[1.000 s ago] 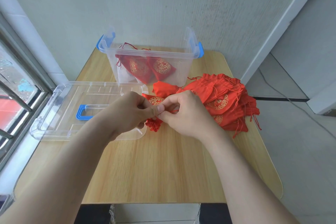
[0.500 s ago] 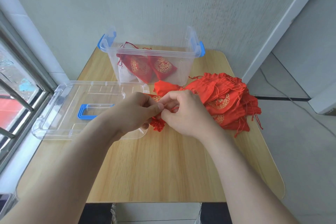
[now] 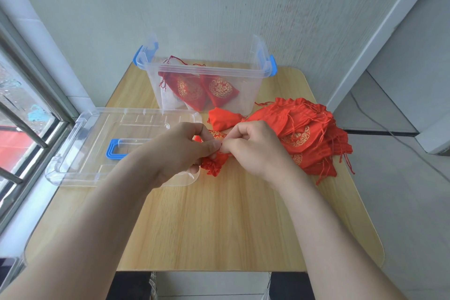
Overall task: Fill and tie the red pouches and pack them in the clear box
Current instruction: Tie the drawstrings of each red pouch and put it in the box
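Note:
A red pouch with gold print lies at the table's middle, its gathered neck showing below my fingers. My left hand and my right hand meet over it, each pinching the pouch's drawstring at the neck. The clear box with blue latches stands at the back of the table and holds two tied red pouches. A heap of flat red pouches lies to the right, and one filled red pouch sits just beyond my hands.
The box's clear lid with a blue handle lies flat on the left of the wooden table. A barred window is on the left and a wall stands behind the box.
Both hands have stayed together over the pouch, with small finger movements on the drawstring. The pouch has hardly moved.

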{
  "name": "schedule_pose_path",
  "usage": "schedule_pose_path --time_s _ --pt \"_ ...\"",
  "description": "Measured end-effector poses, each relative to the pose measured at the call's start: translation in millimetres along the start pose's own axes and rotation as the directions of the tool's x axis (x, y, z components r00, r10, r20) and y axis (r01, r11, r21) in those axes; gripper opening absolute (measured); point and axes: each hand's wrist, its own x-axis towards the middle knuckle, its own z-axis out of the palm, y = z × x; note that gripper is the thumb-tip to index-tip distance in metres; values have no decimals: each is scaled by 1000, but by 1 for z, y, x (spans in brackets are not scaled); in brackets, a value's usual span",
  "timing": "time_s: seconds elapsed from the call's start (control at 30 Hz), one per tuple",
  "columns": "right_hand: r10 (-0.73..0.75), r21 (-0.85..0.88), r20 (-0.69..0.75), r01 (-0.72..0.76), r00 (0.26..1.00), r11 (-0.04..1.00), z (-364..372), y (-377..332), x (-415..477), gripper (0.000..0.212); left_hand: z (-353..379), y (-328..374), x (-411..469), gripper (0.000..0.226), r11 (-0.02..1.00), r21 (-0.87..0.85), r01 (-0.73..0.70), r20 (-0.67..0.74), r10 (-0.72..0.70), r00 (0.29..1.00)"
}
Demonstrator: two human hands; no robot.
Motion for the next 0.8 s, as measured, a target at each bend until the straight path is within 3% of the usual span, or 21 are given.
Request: schedule_pose_path --time_s 0.4,0.53,0.6,0.73,0.8 --pt "76 19 25 -77 997 997 0 0 -2 19 0 13 -9 10 997 31 72 -40 -70 997" --pt "49 18 63 -50 997 999 -3 0 -3 13 2 13 -7 9 994 68 81 -50 -78 996" --pt "43 14 97 -45 994 999 -3 -1 -3 7 3 13 -6 10 994 65 88 -51 -85 995" --pt "40 2 92 -41 995 999 -6 0 -3 23 2 12 -4 16 991 49 123 -43 -121 992" --pt "21 -22 80 -19 997 1000 -7 2 -2 19 0 11 -4 18 990 52 131 -32 -129 991"
